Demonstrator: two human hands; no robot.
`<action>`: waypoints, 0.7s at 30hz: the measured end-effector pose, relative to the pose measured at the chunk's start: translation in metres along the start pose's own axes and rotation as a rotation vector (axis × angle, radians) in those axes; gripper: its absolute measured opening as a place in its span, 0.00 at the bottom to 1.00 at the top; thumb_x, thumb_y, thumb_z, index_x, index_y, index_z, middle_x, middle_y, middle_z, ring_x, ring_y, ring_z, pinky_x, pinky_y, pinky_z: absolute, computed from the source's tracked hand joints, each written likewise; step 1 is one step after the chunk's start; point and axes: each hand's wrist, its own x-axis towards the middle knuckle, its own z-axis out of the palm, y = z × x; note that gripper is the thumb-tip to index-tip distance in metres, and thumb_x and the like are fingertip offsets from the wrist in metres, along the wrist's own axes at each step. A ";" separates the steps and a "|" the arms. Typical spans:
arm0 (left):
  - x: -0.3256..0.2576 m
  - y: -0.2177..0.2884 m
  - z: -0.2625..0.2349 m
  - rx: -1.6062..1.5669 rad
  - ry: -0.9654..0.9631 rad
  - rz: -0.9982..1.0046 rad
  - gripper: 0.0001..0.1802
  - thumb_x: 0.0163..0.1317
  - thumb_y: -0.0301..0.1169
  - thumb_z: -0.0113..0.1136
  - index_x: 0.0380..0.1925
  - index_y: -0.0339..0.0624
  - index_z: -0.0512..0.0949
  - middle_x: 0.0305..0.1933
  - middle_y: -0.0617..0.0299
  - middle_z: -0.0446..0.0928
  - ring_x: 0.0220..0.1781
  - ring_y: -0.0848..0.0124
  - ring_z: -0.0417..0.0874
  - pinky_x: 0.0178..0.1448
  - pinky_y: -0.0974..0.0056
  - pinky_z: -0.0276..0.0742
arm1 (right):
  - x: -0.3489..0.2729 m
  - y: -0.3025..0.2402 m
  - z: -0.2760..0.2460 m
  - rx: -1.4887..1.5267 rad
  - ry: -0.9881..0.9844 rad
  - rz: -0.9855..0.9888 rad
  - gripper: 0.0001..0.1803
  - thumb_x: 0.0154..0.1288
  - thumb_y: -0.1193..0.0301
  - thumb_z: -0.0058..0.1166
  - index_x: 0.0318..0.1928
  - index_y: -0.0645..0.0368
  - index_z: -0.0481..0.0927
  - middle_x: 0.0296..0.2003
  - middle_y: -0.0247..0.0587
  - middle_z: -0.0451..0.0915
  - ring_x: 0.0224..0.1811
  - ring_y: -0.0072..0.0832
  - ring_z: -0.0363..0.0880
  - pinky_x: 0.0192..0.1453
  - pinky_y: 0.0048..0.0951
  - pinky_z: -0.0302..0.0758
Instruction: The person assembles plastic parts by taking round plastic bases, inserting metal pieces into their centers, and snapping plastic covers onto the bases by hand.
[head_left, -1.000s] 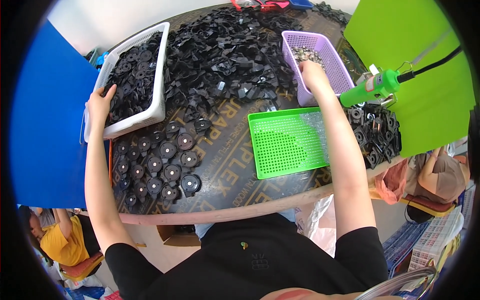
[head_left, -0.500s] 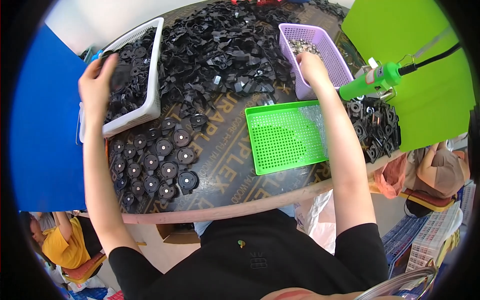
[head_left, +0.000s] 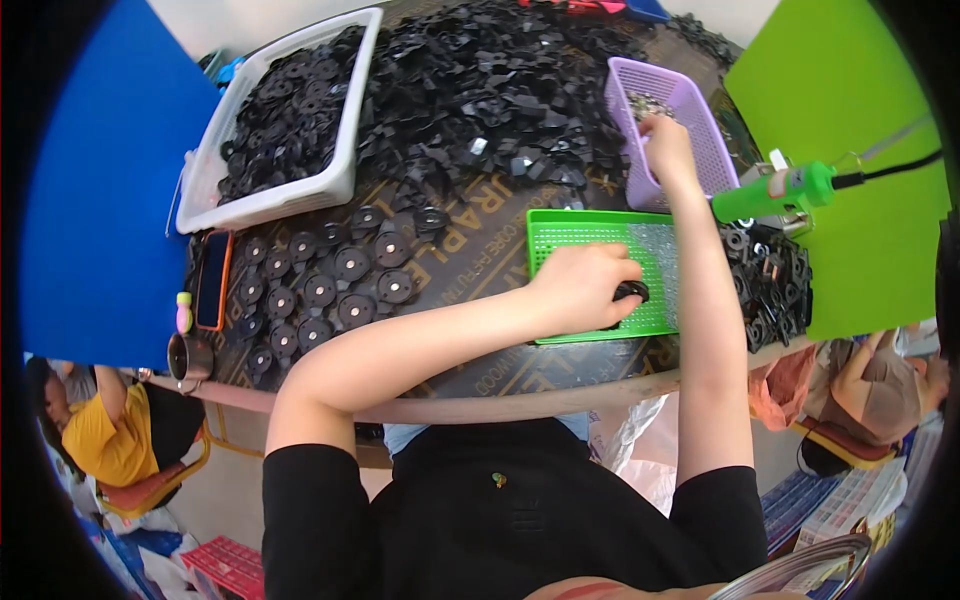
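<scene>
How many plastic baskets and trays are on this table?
3: white basket, left; purple basket, at the right hand; green tray, under the left hand. Red item and blue item, cropped at top, might be more.

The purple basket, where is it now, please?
In the head view, the purple basket stands upper right, beyond the green tray, with the right hand in it.

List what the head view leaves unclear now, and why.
In the head view:
What, if anything, the right hand holds: hidden behind the hand.
Black part: partly covered by the left hand.
Shapes of metal pieces in the purple basket: too small.
Red item, blue item: cut by top edge.
</scene>
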 end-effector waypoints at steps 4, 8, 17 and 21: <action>-0.002 -0.005 0.003 -0.051 0.058 0.021 0.10 0.48 0.36 0.63 0.28 0.43 0.81 0.41 0.60 0.75 0.52 0.61 0.71 0.55 0.58 0.68 | 0.001 0.005 0.000 -0.006 0.036 -0.039 0.09 0.46 0.78 0.49 0.28 0.59 0.83 0.28 0.56 0.79 0.35 0.48 0.80 0.43 0.40 0.75; -0.005 -0.004 -0.004 -0.111 0.252 0.081 0.09 0.47 0.34 0.65 0.26 0.41 0.83 0.42 0.58 0.75 0.51 0.60 0.70 0.54 0.60 0.68 | -0.004 -0.010 -0.007 -0.056 0.057 0.024 0.09 0.45 0.78 0.51 0.28 0.58 0.83 0.29 0.53 0.80 0.36 0.47 0.80 0.44 0.40 0.74; -0.073 -0.009 -0.074 -0.839 0.263 -0.354 0.17 0.54 0.21 0.54 0.46 0.36 0.78 0.39 0.58 0.81 0.36 0.77 0.80 0.42 0.70 0.77 | 0.005 -0.003 -0.010 0.049 0.198 -0.046 0.07 0.47 0.80 0.51 0.27 0.58 0.81 0.28 0.50 0.80 0.33 0.45 0.79 0.40 0.39 0.74; -0.098 -0.028 -0.078 -1.166 0.282 -0.303 0.19 0.54 0.17 0.50 0.48 0.32 0.75 0.43 0.59 0.78 0.43 0.76 0.78 0.50 0.67 0.77 | -0.006 -0.043 -0.043 0.514 0.107 0.132 0.07 0.53 0.79 0.55 0.35 0.62 0.80 0.26 0.40 0.80 0.27 0.25 0.79 0.33 0.24 0.76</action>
